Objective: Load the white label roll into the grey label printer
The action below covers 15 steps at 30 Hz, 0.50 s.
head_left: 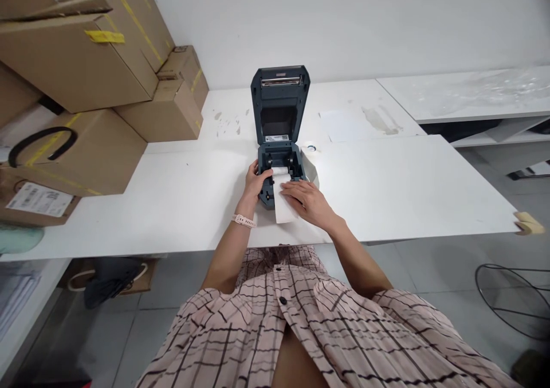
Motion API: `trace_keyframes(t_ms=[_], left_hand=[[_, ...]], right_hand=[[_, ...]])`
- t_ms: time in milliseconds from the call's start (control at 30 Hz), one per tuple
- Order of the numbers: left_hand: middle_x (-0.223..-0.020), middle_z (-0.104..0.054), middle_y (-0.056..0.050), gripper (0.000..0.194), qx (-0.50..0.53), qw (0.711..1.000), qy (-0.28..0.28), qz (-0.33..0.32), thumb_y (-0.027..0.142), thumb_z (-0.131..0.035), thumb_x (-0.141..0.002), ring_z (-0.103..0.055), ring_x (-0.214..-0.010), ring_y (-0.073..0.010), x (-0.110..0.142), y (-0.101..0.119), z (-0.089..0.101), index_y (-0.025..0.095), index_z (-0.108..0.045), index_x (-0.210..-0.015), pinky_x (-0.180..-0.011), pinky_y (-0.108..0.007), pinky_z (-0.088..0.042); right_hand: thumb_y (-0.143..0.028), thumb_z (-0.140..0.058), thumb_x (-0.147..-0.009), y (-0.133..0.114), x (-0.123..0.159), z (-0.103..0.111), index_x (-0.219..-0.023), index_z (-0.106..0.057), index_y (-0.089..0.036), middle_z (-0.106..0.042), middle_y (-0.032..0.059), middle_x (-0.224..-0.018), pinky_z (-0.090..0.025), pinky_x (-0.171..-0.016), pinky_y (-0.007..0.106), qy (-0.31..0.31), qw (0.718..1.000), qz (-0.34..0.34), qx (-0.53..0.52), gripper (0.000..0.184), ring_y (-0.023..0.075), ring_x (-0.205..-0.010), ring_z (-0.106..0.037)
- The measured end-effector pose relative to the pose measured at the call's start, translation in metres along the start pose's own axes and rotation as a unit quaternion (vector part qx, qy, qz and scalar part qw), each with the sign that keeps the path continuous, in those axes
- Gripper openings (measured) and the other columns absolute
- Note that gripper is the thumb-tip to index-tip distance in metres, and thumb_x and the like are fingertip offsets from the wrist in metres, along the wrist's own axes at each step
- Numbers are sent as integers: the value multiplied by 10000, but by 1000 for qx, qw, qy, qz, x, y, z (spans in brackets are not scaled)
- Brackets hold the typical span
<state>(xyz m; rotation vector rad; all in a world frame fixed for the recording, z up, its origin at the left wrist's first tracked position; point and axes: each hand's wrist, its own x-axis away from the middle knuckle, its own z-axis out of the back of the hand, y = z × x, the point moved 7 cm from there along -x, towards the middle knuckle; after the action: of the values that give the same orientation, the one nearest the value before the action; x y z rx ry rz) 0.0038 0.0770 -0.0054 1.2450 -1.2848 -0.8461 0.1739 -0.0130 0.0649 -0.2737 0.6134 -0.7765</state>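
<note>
A dark label printer (280, 121) stands on the white table before me, its lid tipped up and back. From the roll area inside, a white label strip (281, 204) comes out over the printer's front edge and hangs toward me. My left hand (256, 180) grips the printer's left side, thumb over the rim near the strip and the other fingers mostly hidden outside. Across the strip and the front right of the printer lies my right hand (307, 200), fingers stretched out and flat, touching the paper. Its thumb is partly tucked below the palm.
Cardboard boxes (77, 61) are stacked on the table's left. A tape roll (310, 148) and a greyish sheet (310, 169) lie beside the printer on the right. A white paper (341, 125) is farther back. The table's front edge (387, 239) runs close to my body.
</note>
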Motion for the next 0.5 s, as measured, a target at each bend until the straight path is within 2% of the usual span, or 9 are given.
trace_keyframes(t_ms=[267, 500], left_hand=[[-1401, -659, -130, 751, -3, 1000, -4, -1, 222, -789, -738, -675, -1191, -262, -2, -2, 0, 215, -528, -1442, -946, -365, -580], [-1422, -647, -124, 754, 4, 1000, 1, 4, 223, -797, -718, -667, -1208, -264, -3, -4, 0, 214, -535, -1425, -931, -354, -581]], right_hand=[[-269, -490, -1052, 2, 1, 1, -1235, -730, -204, -731, 105, -1343, -531, -1032, 573, 4, 1000, -7, -18, 309, 323, -1263, -642], [-273, -497, -1047, 1, 4, 2, -1237, -732, -227, -717, 99, -1367, -522, -1055, 586, -11, 999, -14, -35, 306, 320, -1275, -636]])
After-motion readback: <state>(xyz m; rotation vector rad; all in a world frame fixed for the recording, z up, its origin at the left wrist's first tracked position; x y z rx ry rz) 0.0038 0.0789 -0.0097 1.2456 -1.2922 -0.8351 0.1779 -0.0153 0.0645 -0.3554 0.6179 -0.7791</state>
